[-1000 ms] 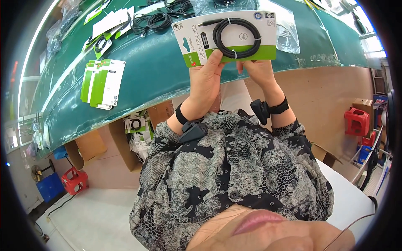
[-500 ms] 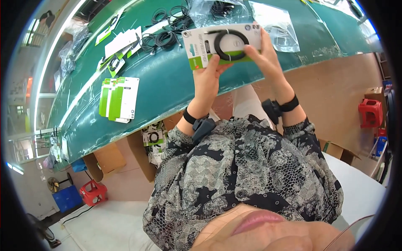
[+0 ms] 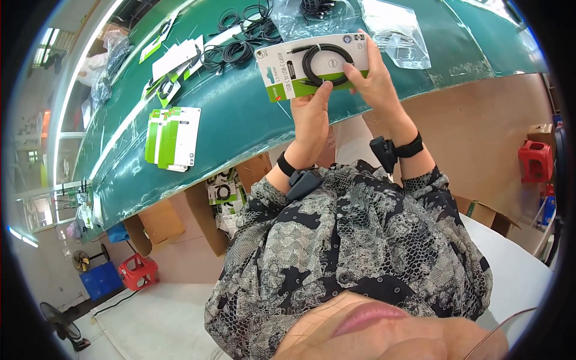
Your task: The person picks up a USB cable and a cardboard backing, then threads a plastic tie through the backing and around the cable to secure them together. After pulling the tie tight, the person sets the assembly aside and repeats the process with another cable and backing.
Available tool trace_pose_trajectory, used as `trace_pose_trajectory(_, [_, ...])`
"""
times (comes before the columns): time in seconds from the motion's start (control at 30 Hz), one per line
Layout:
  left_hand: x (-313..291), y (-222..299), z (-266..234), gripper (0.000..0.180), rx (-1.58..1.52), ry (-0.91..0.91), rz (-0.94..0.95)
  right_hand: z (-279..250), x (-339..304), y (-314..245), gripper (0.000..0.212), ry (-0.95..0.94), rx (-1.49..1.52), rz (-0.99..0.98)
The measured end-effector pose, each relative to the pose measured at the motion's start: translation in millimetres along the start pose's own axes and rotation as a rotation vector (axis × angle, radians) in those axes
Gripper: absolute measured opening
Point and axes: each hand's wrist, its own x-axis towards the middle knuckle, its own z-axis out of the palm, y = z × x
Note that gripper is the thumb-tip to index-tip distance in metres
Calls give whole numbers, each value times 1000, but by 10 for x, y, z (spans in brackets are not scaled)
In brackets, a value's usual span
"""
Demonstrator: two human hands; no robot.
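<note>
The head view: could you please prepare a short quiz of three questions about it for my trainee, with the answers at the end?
1. True or false: the left hand and the right hand both hold the white-and-green card.

2. The black cable on this card is:
A) straight
B) coiled
C) cut into pieces

3. Fill in: a pile of cards lies on the ____ (colour) table, to the ____ of the hands.

Key: 1. True; 2. B; 3. green, left.
</note>
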Motion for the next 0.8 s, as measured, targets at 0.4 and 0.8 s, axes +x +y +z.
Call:
trace_pose_trajectory(0.4, [-36,63,-91,23,-211,-103,-250,104,-30,719,33,-278,237,-93])
trace_pose_trajectory(0.8, [-131,110,-88,28,-147,-69,-224,178,-6,813,41,-173,65,-405])
